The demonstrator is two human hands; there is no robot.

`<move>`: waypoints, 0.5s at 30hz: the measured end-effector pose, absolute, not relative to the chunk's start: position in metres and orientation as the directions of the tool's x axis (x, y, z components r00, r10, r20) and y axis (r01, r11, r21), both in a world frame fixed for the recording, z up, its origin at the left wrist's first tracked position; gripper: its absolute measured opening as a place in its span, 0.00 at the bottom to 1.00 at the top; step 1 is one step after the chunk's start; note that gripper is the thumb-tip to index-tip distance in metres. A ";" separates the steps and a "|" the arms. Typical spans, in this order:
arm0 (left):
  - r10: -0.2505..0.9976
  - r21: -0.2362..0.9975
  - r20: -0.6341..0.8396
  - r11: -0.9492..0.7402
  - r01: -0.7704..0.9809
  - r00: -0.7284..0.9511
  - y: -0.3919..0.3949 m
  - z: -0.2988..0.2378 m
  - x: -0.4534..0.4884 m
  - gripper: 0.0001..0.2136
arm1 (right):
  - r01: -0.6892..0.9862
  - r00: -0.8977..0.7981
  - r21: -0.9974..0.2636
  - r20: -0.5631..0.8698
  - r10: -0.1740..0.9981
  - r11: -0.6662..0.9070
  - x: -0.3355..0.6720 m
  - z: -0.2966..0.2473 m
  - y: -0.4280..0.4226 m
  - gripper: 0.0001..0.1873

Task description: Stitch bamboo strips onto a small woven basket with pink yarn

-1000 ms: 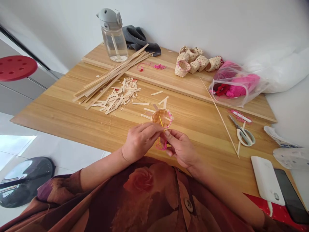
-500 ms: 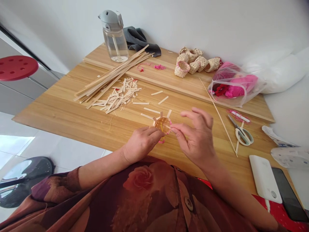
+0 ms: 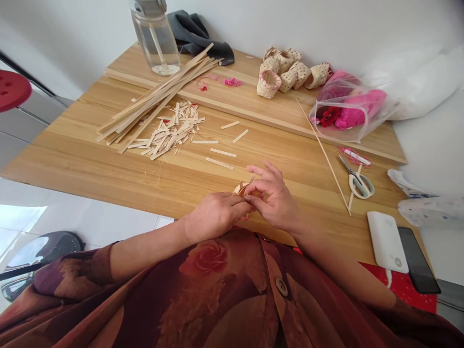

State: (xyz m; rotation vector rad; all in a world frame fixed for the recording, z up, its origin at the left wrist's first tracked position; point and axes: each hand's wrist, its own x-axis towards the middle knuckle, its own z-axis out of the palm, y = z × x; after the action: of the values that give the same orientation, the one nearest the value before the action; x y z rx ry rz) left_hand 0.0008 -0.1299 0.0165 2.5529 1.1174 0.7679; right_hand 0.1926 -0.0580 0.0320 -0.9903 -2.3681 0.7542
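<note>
Near the front edge of the wooden table (image 3: 90, 164), both my hands close around a small woven basket piece (image 3: 240, 188) with loose strip ends and a pink cord. My left hand (image 3: 216, 215) grips it from the left and below. My right hand (image 3: 273, 198) covers its right side, thumb and forefinger pinched at the rim, the other fingers spread above. Most of the piece is hidden between the hands.
Long bamboo strips (image 3: 159, 94) and cut offcuts (image 3: 170, 133) lie at the left. A water bottle (image 3: 154, 36), grey cloth (image 3: 197, 36), finished small baskets (image 3: 286, 72), a bag of pink material (image 3: 348, 111), a thin stick (image 3: 322, 150), scissors (image 3: 357, 181), a white device (image 3: 386, 239) and a phone (image 3: 418, 261) stand around.
The woven piece has come down toward the table's front edge. My right hand, raised with fingers spread half a second ago, has closed in over its right side. The view has tilted down.
</note>
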 end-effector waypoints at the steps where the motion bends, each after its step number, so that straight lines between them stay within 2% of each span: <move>1: 0.735 0.452 0.353 -0.676 0.582 0.580 -0.132 0.016 0.003 0.08 | 0.487 -0.579 -0.655 0.254 0.775 0.578 0.193 0.034 -0.057 0.05; 4: 0.701 0.528 0.342 -0.695 0.489 0.626 -0.135 0.015 0.006 0.09 | 0.455 -0.315 -0.721 0.418 0.852 0.522 0.195 0.047 -0.049 0.06; 5: 0.724 0.551 0.356 -0.673 0.493 0.591 -0.134 0.016 0.005 0.09 | 0.412 -0.278 -0.766 0.410 0.869 0.493 0.196 0.052 -0.047 0.06; 6: 0.769 0.581 0.367 -0.629 0.517 0.524 -0.133 0.017 0.004 0.08 | 0.341 -0.292 -0.834 0.345 0.892 0.434 0.197 0.057 -0.045 0.09; 8: 0.874 0.675 0.330 -0.483 0.558 0.356 -0.126 0.023 0.000 0.05 | 0.164 -0.360 -0.967 0.125 0.925 0.194 0.199 0.067 -0.045 0.15; 9: 0.905 0.738 0.271 -0.415 0.533 0.329 -0.122 0.027 -0.002 0.04 | 0.085 -0.409 -0.996 0.000 0.912 0.039 0.198 0.071 -0.046 0.18; 11: 0.920 0.839 0.136 -0.304 0.451 0.368 -0.113 0.035 -0.007 0.04 | -0.014 -0.489 -0.975 -0.188 0.852 -0.223 0.198 0.077 -0.048 0.22; 13: 0.914 0.909 0.026 -0.190 0.371 0.405 -0.106 0.039 -0.010 0.03 | -0.054 -0.526 -0.943 -0.252 0.812 -0.328 0.198 0.081 -0.048 0.23; 15: 0.896 0.958 -0.055 -0.077 0.276 0.441 -0.101 0.039 -0.012 0.03 | -0.055 -0.533 -0.955 -0.219 0.817 -0.291 0.201 0.082 -0.044 0.21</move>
State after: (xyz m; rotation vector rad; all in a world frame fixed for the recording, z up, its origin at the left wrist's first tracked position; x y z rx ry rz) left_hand -0.0116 -0.1011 0.0392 1.6079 1.0474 0.7134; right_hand 0.2006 -0.0442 0.0818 -0.9879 -1.3501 1.8826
